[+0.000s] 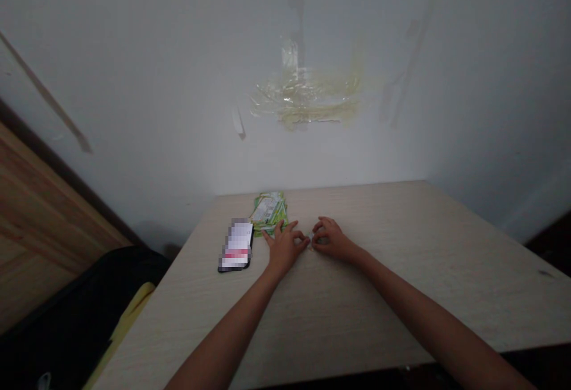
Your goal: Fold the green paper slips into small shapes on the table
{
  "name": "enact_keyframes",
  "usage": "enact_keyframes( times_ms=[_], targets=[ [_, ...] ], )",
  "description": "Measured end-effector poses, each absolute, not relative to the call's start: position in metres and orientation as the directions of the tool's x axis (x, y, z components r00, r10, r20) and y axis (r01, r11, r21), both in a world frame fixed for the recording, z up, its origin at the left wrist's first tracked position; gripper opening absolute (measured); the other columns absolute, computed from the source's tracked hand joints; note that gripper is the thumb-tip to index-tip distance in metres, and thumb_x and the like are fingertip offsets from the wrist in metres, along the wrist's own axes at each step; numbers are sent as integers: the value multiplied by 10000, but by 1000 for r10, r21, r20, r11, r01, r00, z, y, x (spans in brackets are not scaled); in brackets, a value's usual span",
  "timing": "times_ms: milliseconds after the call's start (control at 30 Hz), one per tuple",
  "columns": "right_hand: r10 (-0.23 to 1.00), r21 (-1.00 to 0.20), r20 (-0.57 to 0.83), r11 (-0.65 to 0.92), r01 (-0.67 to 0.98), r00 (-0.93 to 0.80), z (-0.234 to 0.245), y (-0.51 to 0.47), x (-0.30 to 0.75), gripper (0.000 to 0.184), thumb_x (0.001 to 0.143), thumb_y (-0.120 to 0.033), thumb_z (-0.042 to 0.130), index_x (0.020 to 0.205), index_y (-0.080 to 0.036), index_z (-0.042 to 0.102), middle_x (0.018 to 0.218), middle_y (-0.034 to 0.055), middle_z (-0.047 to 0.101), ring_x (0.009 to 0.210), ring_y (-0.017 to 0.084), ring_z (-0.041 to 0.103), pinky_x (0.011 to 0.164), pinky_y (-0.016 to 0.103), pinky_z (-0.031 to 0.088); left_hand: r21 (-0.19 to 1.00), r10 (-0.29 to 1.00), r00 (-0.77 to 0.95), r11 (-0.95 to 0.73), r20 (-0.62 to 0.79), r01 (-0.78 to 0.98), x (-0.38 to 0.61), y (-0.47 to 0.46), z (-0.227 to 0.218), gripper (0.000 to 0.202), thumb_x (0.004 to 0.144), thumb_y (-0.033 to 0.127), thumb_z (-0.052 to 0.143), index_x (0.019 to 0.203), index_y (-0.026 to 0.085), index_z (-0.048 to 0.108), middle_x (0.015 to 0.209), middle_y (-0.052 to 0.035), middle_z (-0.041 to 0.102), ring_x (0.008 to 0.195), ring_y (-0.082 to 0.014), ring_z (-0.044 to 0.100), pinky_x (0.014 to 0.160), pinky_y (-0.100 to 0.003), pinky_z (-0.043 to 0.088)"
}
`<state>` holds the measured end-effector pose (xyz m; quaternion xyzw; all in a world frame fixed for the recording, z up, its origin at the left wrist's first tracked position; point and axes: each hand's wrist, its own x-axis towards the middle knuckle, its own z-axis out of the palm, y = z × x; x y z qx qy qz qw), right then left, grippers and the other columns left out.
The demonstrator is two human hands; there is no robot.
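Observation:
Over the middle of the table, my left hand [284,245] and my right hand [332,240] face each other, a small gap between their fingertips. Thumb and index finger of the left are pinched together, its other fingers spread. The right hand is curled into a pinch as well. A tiny pale thing [311,241] shows between the fingertips, too small to name. Just beyond my left hand lies a pile of green and white packets [269,208]. Left of that hand rests a phone [237,246] with its screen lit and blurred out.
The light wooden table [392,223] meets a pale wall [169,81] at its back edge. Peeling clear tape [307,96] sticks to the wall. At the left are a wooden panel [35,211], a black bag or cloth [89,295] and yellow fabric [127,324].

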<state>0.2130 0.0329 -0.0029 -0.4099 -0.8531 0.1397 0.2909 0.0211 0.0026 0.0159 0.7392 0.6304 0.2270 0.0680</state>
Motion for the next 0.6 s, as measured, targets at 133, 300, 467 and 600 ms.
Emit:
enact_keyframes(
  times_ms=[133, 300, 467, 600],
  targets=[
    [770, -485, 365, 638, 598, -524, -3, 31, 215, 79, 755, -302, 713, 802, -249, 749, 1092, 71, 603, 1277, 270, 400, 1101, 460, 277, 395, 959, 104, -205, 263, 896, 20, 3, 15, 165, 806, 488, 625, 823, 353, 718, 1387, 60, 528, 1384, -338, 257, 1028, -762, -38],
    [762, -506, 344, 642, 576, -548, -4, 31, 218, 112, 760, -332, 711, 833, -256, 751, 1128, 73, 585, 1292, 275, 380, 1106, 467, 272, 397, 958, 111, -213, 263, 893, 20, 2, 15, 163, 803, 485, 628, 819, 350, 718, 1396, 62, 518, 1387, -336, 254, 1035, -757, -26],
    [754, -531, 335, 646, 548, -565, -3, 30, 219, 104, 770, -319, 701, 830, -250, 751, 1128, 76, 575, 1282, 263, 391, 1116, 457, 265, 410, 960, 106, -208, 257, 888, 19, 3, 14, 155, 796, 478, 642, 813, 344, 718, 1396, 56, 518, 1386, -333, 254, 1032, -754, -42],
    [754, -572, 326, 638, 516, -570, -3, 29, 221, 100, 770, -320, 706, 815, -243, 751, 1172, 79, 554, 1304, 260, 364, 1127, 451, 252, 409, 958, 119, -222, 262, 885, 18, 5, 12, 145, 794, 479, 646, 818, 353, 713, 1397, 65, 517, 1384, -333, 254, 1020, -768, -36]
  ],
)
